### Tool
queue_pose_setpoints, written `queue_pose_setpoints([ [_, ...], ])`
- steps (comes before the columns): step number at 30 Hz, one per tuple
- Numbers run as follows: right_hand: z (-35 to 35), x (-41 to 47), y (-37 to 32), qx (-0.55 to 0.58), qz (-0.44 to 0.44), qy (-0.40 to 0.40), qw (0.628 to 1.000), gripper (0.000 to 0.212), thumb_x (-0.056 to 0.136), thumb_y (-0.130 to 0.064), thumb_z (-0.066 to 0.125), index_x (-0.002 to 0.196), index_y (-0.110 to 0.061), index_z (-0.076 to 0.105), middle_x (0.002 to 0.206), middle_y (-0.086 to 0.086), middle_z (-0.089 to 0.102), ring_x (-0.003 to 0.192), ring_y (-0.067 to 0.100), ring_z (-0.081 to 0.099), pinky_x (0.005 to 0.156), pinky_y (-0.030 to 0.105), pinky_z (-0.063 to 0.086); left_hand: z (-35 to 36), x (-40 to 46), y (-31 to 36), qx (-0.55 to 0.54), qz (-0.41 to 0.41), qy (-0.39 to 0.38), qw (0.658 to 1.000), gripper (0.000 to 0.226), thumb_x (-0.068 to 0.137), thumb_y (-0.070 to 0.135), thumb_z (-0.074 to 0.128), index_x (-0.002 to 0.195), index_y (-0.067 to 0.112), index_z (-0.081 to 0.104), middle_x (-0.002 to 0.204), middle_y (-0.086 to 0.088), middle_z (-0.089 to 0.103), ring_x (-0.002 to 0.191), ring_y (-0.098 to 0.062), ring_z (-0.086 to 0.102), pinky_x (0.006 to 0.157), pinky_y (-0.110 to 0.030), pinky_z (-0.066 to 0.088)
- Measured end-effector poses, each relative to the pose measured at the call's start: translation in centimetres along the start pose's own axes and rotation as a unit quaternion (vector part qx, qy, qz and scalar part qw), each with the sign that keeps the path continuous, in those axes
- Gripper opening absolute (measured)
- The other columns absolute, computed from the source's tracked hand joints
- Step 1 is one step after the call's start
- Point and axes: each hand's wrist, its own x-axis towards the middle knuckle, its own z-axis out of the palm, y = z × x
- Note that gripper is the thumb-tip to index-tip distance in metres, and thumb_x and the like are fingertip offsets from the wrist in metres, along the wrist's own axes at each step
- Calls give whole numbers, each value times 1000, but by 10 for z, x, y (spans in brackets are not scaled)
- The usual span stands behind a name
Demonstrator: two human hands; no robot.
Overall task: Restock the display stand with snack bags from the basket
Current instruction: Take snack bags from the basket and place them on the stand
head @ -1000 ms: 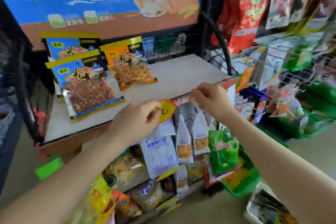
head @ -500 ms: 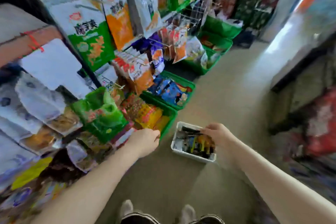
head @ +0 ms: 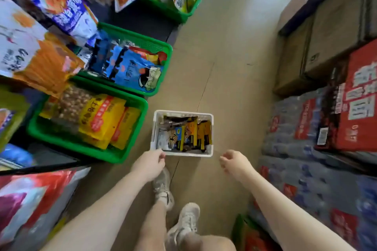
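Observation:
A small white basket point(head: 211, 134) stands on the floor in front of me, filled with several yellow, black and blue snack bags point(head: 184, 133). My left hand point(head: 150, 164) is at its near left corner with curled fingers touching the rim; whether it grips the rim is not clear. To the right of the near edge, my right hand point(head: 234, 162) hovers a little apart from the basket, fingers loosely bent and holding nothing. The display stand's hanging snack bags point(head: 38, 55) fill the left side.
Green crates point(head: 142, 104) of snacks line the floor on the left under the stand. On the right stand cardboard boxes point(head: 326, 32), a red carton point(head: 359, 104) and wrapped bottle packs point(head: 306, 169). My shoes point(head: 163, 187) are just behind the basket, on the tan floor aisle.
A second ago both hands were up at the stand's price strip. The view then swung down to the floor; both hands have dropped to the white basket's near edge.

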Motion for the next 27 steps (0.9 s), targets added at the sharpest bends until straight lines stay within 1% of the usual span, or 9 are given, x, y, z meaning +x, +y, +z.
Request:
queue_pose_setpoints([
  [3,18,74,2,-49,18,-18,998,14,92,-22,48,92,-13,59,89,9,64,76,23,59,71,33,47,26,76,-3,-10,-11,-23,1000,25,91,19,44,111,17,59,116,-6,63,101,-24,59,80,-29,46],
  [6,46,152,10,-94,22,-20,995,26,93,-20,43,105,-6,61,103,14,68,89,28,62,76,32,47,62,152,-14,-28,-29,-31,999,27,92,18,43,114,15,58,119,-8,62,104,-25,58,85,-31,46],
  [10,97,257,19,-135,-21,2,991,37,97,-21,36,129,-7,47,131,12,53,114,28,54,93,36,44,113,251,-41,32,-24,-38,998,32,92,15,41,123,17,48,126,-7,53,110,-26,54,86,-39,49],
  [12,120,304,25,-155,-54,20,986,42,98,-24,35,137,-9,39,139,10,45,122,28,49,97,39,43,138,294,-56,103,-4,-41,994,41,91,9,41,132,17,38,132,-7,46,116,-28,48,89,-44,47],
  [16,151,370,42,-207,-34,43,977,40,97,-32,37,128,-8,44,132,12,50,117,30,50,93,41,44,177,352,-71,217,79,-54,972,62,87,4,51,140,19,23,141,-7,34,124,-30,38,94,-42,44],
  [20,172,403,48,-223,17,44,974,56,87,-54,49,121,-8,48,123,11,56,115,30,50,91,41,43,192,389,-76,280,133,-47,950,73,87,16,57,144,17,12,149,-10,23,131,-30,31,100,-41,40],
  [22,180,411,47,-222,36,38,974,57,83,-55,55,117,-9,50,121,10,57,115,30,49,92,41,42,195,400,-79,304,140,-48,941,83,84,26,63,145,15,7,149,-11,23,132,-29,30,102,-41,37],
  [25,185,416,50,-169,41,23,984,34,88,-43,56,109,-16,53,113,6,62,110,29,52,95,41,37,194,413,-77,286,118,-60,949,93,78,36,68,145,17,6,148,-9,27,131,-28,34,102,-41,37],
  [27,181,413,56,-95,22,37,995,15,92,-30,53,103,-20,51,103,3,65,98,28,58,90,42,47,190,421,-73,254,93,-63,961,91,76,38,69,144,17,12,144,-9,36,129,-29,38,101,-42,38],
])
